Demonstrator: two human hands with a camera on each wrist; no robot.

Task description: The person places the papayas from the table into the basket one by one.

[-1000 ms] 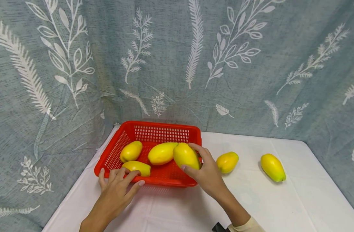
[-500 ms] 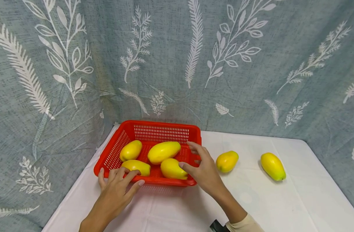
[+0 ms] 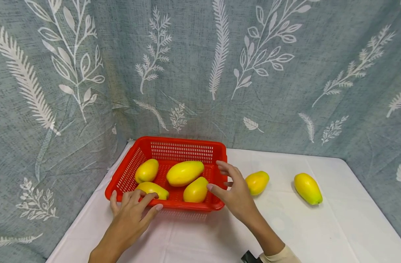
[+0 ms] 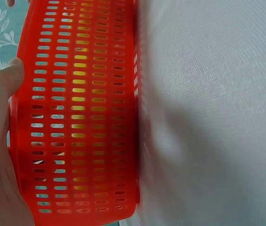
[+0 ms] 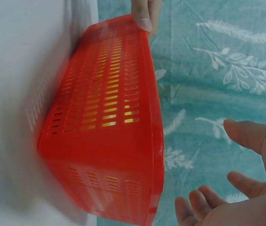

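Note:
A red slotted basket (image 3: 200,206) holds several yellow papayas, among them a long one (image 3: 185,173) at the middle and one (image 3: 196,190) near the front right. My left hand (image 3: 129,215) grips the basket's front rim at the left, fingers over the edge and thumb (image 4: 14,75) outside. Those fingers partly cover the front-left papaya (image 3: 152,189); whether they touch it cannot be told. My right hand (image 3: 236,193) hovers by the basket's right front corner, thumb and fingers spread apart, holding nothing. In the right wrist view, that hand (image 5: 250,183) is apart from the rim.
Two more papayas lie on the white-covered table (image 3: 286,233), one papaya (image 3: 257,182) just beyond my right hand and another papaya (image 3: 308,189) further right. A patterned grey-green curtain (image 3: 194,73) stands behind and at both sides.
My right hand has let go of a papaya, which dropped into the basket's front right and turned there. The hand has since drawn slightly rightward. My left hand stays on the rim.

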